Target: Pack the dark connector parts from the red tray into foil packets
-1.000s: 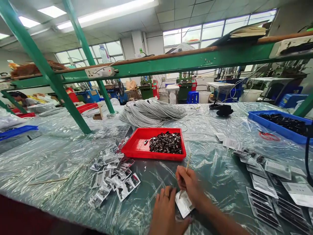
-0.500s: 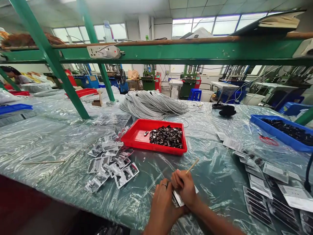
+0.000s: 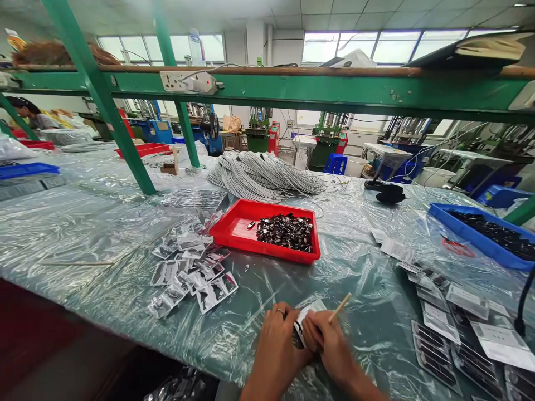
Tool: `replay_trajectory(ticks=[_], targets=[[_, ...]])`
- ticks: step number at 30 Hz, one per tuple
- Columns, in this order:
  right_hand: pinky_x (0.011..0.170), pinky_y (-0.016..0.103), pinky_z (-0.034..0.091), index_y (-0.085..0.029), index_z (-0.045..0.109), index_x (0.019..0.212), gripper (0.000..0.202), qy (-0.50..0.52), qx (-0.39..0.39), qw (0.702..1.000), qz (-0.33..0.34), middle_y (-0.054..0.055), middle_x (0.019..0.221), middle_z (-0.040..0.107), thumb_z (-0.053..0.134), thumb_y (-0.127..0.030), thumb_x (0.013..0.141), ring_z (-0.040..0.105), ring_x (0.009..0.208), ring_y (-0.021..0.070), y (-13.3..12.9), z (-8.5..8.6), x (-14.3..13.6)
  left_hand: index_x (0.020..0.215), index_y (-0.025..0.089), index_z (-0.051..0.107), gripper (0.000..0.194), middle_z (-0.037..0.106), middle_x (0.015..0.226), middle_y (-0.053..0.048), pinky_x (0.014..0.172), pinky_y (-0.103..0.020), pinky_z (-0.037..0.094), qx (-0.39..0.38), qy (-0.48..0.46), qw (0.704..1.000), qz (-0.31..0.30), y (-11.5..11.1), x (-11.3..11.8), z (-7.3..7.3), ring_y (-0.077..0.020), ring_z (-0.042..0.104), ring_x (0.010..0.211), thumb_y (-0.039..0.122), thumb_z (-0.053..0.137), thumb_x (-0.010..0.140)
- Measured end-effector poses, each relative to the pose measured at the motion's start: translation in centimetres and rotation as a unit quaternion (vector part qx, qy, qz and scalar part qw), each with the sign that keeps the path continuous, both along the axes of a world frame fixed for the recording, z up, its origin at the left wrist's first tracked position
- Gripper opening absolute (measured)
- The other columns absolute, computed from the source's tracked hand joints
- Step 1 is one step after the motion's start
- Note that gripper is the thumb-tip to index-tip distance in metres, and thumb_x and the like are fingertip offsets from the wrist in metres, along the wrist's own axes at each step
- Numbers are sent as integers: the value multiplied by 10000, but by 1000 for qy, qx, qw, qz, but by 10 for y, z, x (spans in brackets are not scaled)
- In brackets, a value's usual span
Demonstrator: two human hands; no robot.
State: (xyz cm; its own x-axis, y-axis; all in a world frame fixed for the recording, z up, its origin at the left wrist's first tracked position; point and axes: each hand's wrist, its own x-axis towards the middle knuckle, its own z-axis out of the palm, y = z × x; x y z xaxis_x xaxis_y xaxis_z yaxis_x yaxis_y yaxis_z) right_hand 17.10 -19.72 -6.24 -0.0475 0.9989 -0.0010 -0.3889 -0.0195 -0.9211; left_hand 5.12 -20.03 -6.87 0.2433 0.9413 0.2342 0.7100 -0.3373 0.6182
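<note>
Low in the head view, my left hand curls its fingers over the near edge of a small white packet with a dark strip, pinning it on the plastic-covered table. My right hand is closed around a thin wooden stick, whose free end points up and to the right. The fingers of that hand press close to the packet, hiding much of it and the stick's lower end. Ahead of both hands stands a red tray holding a heap of small black-and-silver parts.
Loose printed packets lie left of the hands. Flat packs of black pieces are spread on the right, below a blue tray. Behind the red tray sits a grey cable coil. A green shelf beam crosses overhead; one person is far left.
My right hand has shifted slightly right and down with the stick, which is tilted differently. More of the packet's white far part shows now. The camera view has moved a little.
</note>
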Motion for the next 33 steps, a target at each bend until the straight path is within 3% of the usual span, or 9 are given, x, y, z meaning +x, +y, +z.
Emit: replay_trajectory(ticks=[3, 5, 8, 11, 19, 26, 33], targets=[[395, 277, 122, -234, 267, 448, 530, 103, -41, 994, 9, -86, 425, 203, 578, -426, 832, 139, 389, 79, 9, 10, 11, 1064, 192, 654, 417, 619, 1062, -101, 937, -445, 433, -19, 33, 999, 13, -2, 3, 2, -302, 579, 1020, 295, 711, 664], [399, 278, 104, -227, 265, 434, 529, 130, -26, 991, -11, -89, 421, 193, 589, -410, 809, 116, 387, 73, 23, 17, 14, 1097, 184, 634, 458, 602, 1144, -124, 983, -464, 401, -28, 59, 998, 15, -3, 6, 6, -326, 547, 1097, 329, 703, 668], [411, 282, 119, -222, 284, 427, 499, 111, 8, 993, -32, -83, 414, 221, 584, -361, 801, 134, 388, 74, 43, 20, 12, 1216, 191, 578, 561, 571, 1235, -138, 1029, -491, 360, -36, 78, 996, -1, -4, 10, 11, -346, 494, 1183, 384, 678, 699], [426, 289, 143, -226, 293, 436, 469, 79, 24, 996, -42, -73, 414, 244, 537, -325, 825, 175, 390, 88, 51, 13, 6, 1231, 207, 573, 514, 571, 1228, -134, 1019, -519, 361, -32, 84, 996, 0, -3, 14, 13, -355, 490, 1182, 398, 637, 759], [459, 300, 181, -229, 284, 442, 512, 10, 61, 998, -13, -62, 431, 247, 511, -373, 878, 206, 416, 111, 45, 2, 6, 1098, 203, 619, 359, 605, 1156, -119, 983, -519, 377, -14, 69, 997, 22, -4, 16, 7, -343, 521, 1127, 405, 613, 801], [418, 284, 170, -237, 286, 452, 514, 24, 21, 999, -13, -74, 441, 239, 521, -433, 865, 177, 407, 92, 18, 1, 23, 1218, 206, 589, 488, 553, 1321, -147, 1052, -542, 322, -36, 86, 996, 13, -2, 15, 2, -375, 457, 1258, 469, 614, 808], [422, 288, 144, -230, 289, 429, 503, 25, 52, 998, 6, -73, 410, 250, 512, -381, 854, 185, 390, 89, 49, 9, 9, 1132, 207, 607, 408, 568, 1262, -143, 1032, -549, 334, -54, 80, 995, 17, -1, 15, 10, -367, 472, 1220, 398, 637, 772]])
